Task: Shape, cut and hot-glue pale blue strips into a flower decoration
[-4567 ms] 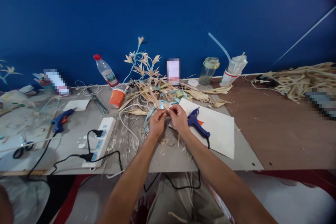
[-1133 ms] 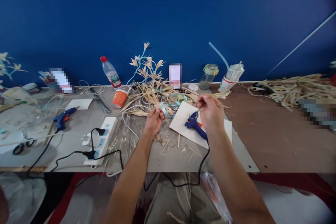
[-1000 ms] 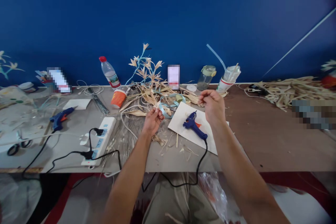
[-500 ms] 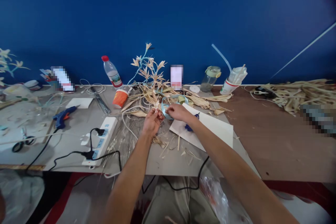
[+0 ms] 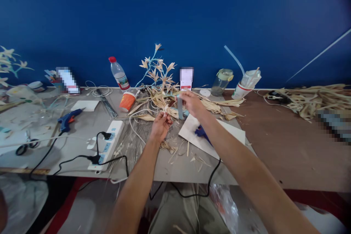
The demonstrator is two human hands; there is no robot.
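My left hand is closed in a pinch on a small pale husk flower, mostly hidden by the fingertips. Higher and to its right, my right hand pinches the upper end of a blue-grey ribbon, which hangs down as a flat strip. The two hands are apart. Just behind them lies a heap of dry husk strips. A branch of husk flowers with light blue stems stands beyond the heap. Under my right forearm, a blue glue gun rests on a white sheet, partly covered.
To the left are a white power strip with black cords, another blue glue gun, scissors and an orange paper cup. A red-capped bottle, phone, jar and white cup line the wall.
My right hand has moved up and away from my left hand, drawing the ribbon from a loop into a hanging strip. My left hand keeps its pinch nearly in place.
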